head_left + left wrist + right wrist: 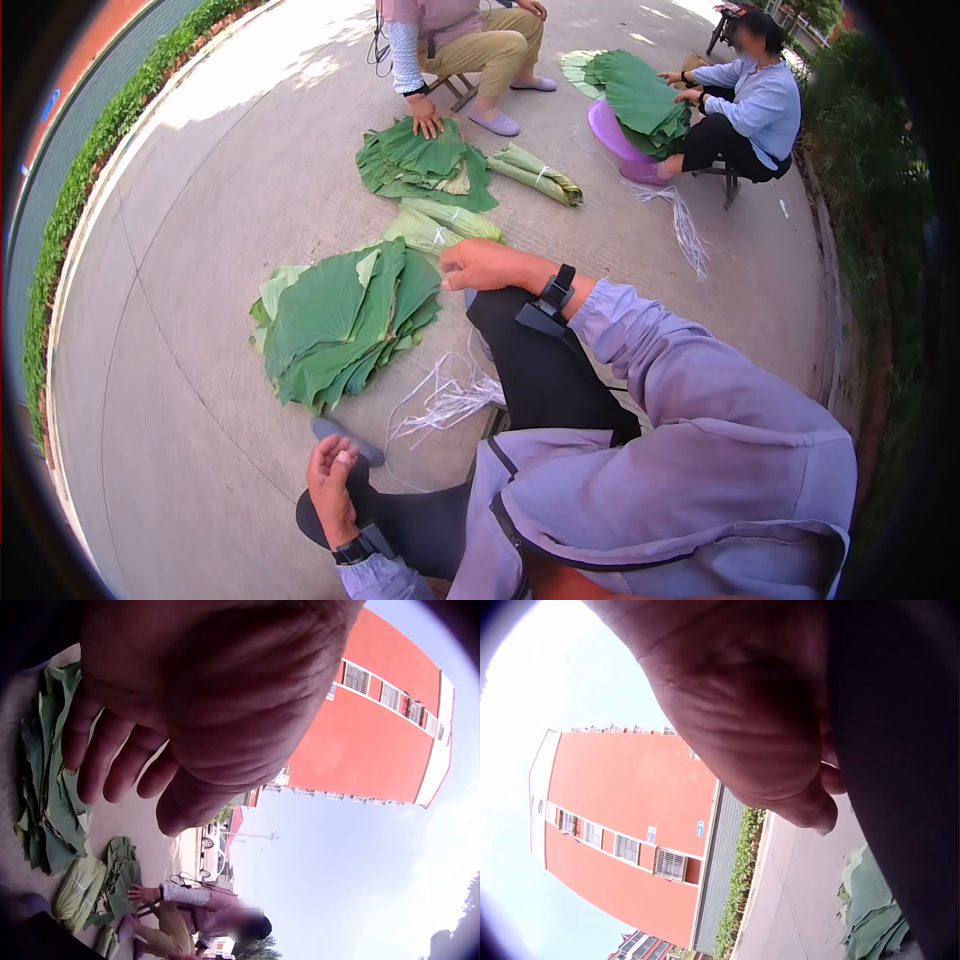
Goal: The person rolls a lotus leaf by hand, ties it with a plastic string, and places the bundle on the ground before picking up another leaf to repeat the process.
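My left hand [332, 485] is held up over the left thigh, its fingers loosely bent and nothing in them; the left wrist view shows the palm and relaxed fingers [116, 769]. My right hand [485, 265] hangs at the right knee, beside the dark trouser leg [520, 350], and holds nothing visible. Part of its fingers is hidden behind that leg in the right wrist view. On the ground in front of me lies a stack of large green lotus leaves [345, 320]. Rolled leaf bundles [440, 225] tied with white string lie just beyond the right hand.
White plastic strings [455, 400] lie near my feet. Across from me, a seated person's hand [425, 115] rests on another leaf stack [415, 165], beside a tied bundle [535, 172]. Another person [750, 95] holds leaves over a purple basin [618, 140]; more strings [680, 225] lie nearby.
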The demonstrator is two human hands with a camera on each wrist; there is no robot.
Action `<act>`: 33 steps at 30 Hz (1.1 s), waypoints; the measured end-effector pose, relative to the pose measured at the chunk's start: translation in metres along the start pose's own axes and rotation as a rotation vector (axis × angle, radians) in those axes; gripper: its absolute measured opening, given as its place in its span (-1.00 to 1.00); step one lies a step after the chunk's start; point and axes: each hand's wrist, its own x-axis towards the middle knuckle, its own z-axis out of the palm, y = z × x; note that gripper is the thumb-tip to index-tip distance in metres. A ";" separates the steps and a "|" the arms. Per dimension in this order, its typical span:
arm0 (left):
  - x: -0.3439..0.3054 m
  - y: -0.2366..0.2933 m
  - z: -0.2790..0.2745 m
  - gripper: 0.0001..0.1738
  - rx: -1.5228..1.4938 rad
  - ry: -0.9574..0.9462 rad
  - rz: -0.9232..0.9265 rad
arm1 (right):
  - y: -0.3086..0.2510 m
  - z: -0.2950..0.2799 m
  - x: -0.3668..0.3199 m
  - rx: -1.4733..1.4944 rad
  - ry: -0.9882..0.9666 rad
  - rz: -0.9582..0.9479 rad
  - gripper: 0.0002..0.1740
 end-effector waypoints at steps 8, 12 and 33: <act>-0.004 -0.004 -0.007 -0.53 -0.045 0.018 0.004 | 0.000 0.004 -0.003 -0.186 0.035 0.010 -0.61; -0.007 0.003 -0.008 -0.54 -0.148 -0.018 -0.002 | -0.002 0.001 -0.003 -0.215 0.002 0.030 -0.61; -0.031 0.091 -0.029 -0.45 -0.216 -0.072 0.254 | -0.091 -0.027 -0.193 0.421 0.159 0.268 -0.62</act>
